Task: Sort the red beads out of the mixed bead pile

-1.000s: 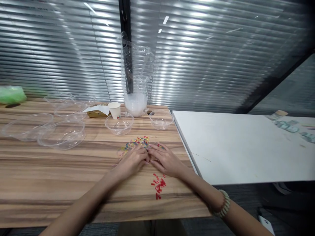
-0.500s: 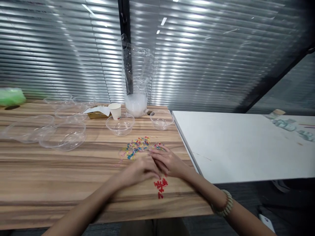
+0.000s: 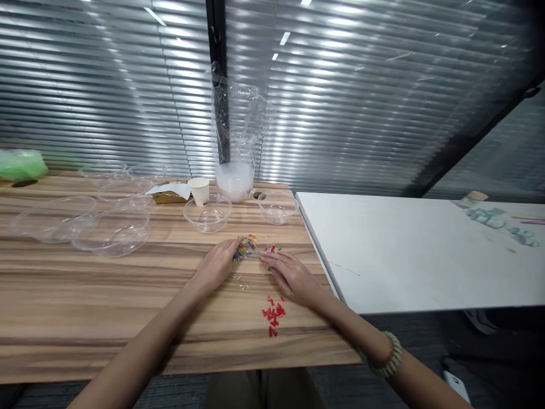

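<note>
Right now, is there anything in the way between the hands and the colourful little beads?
Nothing visible is. The left hand has its fingertips at the mixed-colour pile, and the right hand lies flat just beside it. The red pieces sit apart, nearer the table's front edge, with only bare wood between.

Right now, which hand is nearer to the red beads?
Right. The right hand lies just above the red beads; the left hand is farther left, at the mixed beads.
</note>
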Motion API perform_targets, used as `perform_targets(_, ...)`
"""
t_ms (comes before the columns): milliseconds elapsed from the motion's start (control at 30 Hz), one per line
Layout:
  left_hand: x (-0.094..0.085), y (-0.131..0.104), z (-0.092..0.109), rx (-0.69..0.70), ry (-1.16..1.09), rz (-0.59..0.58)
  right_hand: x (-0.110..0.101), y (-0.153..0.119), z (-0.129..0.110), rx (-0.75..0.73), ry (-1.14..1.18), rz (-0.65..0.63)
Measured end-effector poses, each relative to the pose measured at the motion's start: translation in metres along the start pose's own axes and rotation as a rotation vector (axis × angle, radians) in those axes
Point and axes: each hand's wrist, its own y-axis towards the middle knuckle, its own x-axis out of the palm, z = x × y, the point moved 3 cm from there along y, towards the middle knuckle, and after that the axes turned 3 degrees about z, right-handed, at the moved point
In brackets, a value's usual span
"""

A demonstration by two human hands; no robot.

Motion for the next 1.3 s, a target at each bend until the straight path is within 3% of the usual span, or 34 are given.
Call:
perform_targets(333,-0.004,0.001,-0.012,-0.087,0.069,0.066,0.000,-0.001,-0.003,-0.081,0.049,-0.054)
perform_targets(800,0.001,0.001,-0.012,-0.065,0.042,0.067,-0.015,-0.014,-0.021,-0.194,0.233,-0.101)
perform_targets(1067,0.003,0.003,-0.010,-0.085,0.014,0.056,-0.028,-0.028,-0.028,-0.123,0.387,-0.105)
perform_targets(1200,0.004,0.003,-0.009,-0.086,-0.046,0.103,-0.021,-0.016,-0.018,-0.076,0.314,-0.033)
perform_targets(1300,0.003,0.004,-0.009,-0.089,-0.069,0.113,-0.010,0.008,-0.005,-0.016,0.204,0.028)
